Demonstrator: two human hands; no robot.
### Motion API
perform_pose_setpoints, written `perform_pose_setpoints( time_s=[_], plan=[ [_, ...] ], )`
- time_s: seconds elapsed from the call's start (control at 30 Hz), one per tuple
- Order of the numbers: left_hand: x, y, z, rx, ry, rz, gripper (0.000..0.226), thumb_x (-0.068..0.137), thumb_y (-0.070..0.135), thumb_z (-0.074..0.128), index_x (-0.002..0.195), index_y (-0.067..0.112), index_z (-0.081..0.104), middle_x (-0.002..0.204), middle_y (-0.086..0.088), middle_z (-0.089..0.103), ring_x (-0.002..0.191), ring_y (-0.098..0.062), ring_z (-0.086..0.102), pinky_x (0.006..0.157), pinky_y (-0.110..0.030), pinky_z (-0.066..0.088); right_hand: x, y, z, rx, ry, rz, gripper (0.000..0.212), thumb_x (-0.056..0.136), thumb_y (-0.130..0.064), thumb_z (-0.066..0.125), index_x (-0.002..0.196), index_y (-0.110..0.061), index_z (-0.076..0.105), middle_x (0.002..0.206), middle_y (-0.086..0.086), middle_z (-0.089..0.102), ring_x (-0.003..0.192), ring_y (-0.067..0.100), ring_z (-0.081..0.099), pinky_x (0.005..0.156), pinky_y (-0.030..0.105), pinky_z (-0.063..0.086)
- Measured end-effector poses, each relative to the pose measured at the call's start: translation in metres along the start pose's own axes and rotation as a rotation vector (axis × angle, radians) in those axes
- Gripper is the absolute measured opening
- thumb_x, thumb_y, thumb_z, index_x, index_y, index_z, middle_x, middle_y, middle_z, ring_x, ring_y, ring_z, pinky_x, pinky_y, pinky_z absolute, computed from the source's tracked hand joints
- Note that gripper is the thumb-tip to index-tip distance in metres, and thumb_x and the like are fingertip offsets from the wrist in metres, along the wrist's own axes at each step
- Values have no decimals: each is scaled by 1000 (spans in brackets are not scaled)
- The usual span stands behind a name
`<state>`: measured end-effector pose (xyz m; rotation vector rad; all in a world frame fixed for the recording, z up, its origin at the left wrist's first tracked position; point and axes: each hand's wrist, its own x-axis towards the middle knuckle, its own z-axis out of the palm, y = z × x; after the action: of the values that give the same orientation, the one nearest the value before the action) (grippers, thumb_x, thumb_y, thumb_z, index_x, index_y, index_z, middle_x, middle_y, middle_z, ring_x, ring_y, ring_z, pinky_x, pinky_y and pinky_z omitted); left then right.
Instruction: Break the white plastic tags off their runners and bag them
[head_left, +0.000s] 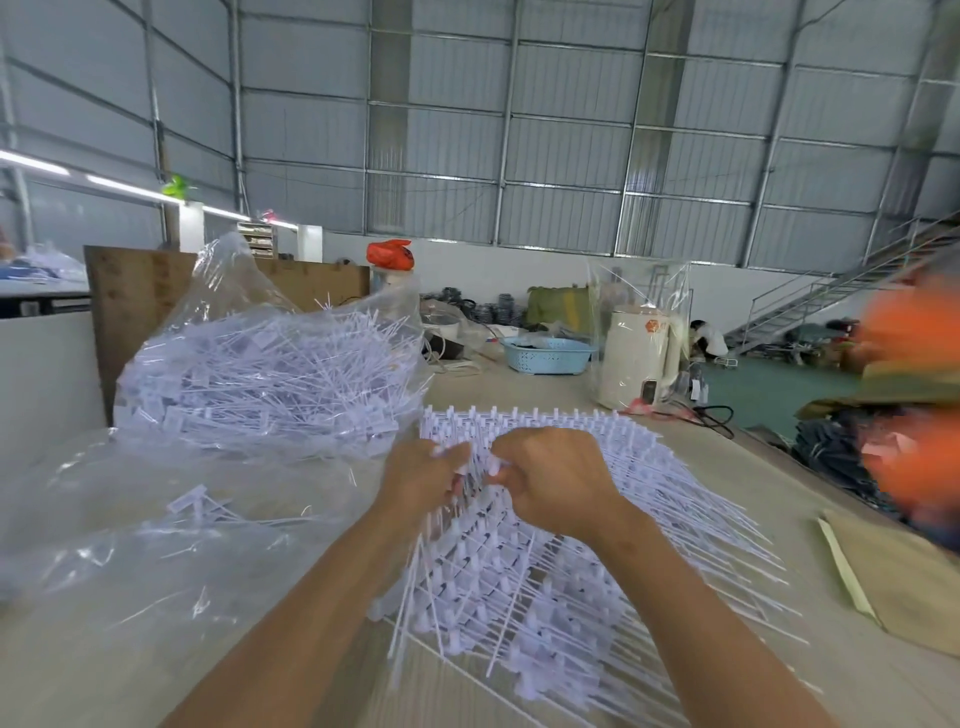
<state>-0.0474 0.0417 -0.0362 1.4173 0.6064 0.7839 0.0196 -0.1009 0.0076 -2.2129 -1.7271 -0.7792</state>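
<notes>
Tags (545, 561) on their runners are heaped on the desk (130, 665), stems fanning rightward. One runner at the heap's top is pinched between the left hand (426, 475) and right hand (550, 478), knuckles nearly touching; the bag (270, 364) of loose tags lies left, nearer the left hand.

Two bare forearms, no sleeves; left hand (421, 480), right hand (553, 483), ringless fingers (501, 470)

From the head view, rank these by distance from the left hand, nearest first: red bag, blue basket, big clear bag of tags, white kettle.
1. Big clear bag of tags: just left and beyond the left hand.
2. Blue basket: farther back on the table, right of the hand.
3. White kettle: right of the basket; close to it in rank.
4. Red bag: farthest, by the back wall.
</notes>
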Motion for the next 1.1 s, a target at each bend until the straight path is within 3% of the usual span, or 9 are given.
perform_pose_setpoints(
  time_s=[0.07,0.17,0.33,0.43,0.5,0.7,0.8,1.0,1.1],
  plan=[
    [9,6,-25,-273,16,-140,16,91,21,62,95,6,60,51,3,48,27,-2,33,27,-14,27,-2,-6,-22,78,195,-54,24,85,-21,56,63,-16,47,60,-6,46,58,22,52,46,24,28],
    [21,32,-67,-734,-2,55,26,97,31,51,75,17,46,46,9,47,29,-1,30,29,-11,25,0,-2,-50,384,412,31,34,85,-24,64,57,-26,45,49,-12,36,47,9,37,47,28,33],
    [30,39,-118,-777,647,242,24,95,24,53,74,19,43,52,5,60,36,-3,44,38,-18,31,-7,18,-31,446,155,207,40,88,-37,62,60,-11,49,55,4,43,53,17,37,53,32,32],
    [30,13,-140,-451,942,149,12,95,23,49,91,14,57,95,-7,66,73,-15,62,65,-31,46,-18,26,-9,449,33,258,45,89,-38,60,58,-10,42,56,3,38,54,20,37,56,34,33],
    [37,-4,-148,-23,1052,-33,43,92,26,56,131,10,48,137,-18,43,118,-33,49,98,-39,39,-19,30,-2,483,42,284,50,89,-36,61,54,-15,32,53,-1,28,52,18,30,56,34,27],
    [33,7,-123,565,1037,126,67,83,22,67,141,15,33,156,-23,5,144,-41,2,112,-57,10,-15,36,2,562,-40,298,30,92,-27,59,67,-11,53,69,-1,56,65,11,50,65,32,38],
    [25,21,-93,551,894,511,48,85,20,65,128,4,49,138,-20,42,131,-35,36,104,-43,29,-11,37,-1,591,-170,279,34,95,-16,53,129,-12,55,128,5,54,120,20,47,99,30,36],
    [-29,31,6,275,-208,481,56,70,73,43,103,31,56,100,16,60,87,6,58,71,-14,43,3,25,-9,622,-119,138,56,89,-11,62,140,-21,42,102,-21,54,85,-13,47,76,6,35],
    [-33,18,27,248,-236,500,41,76,56,61,88,17,68,81,1,69,75,-12,66,71,-30,53,7,23,-10,644,-87,137,68,82,-6,67,141,-16,35,82,-7,58,74,-1,54,67,9,45]
  ],
)
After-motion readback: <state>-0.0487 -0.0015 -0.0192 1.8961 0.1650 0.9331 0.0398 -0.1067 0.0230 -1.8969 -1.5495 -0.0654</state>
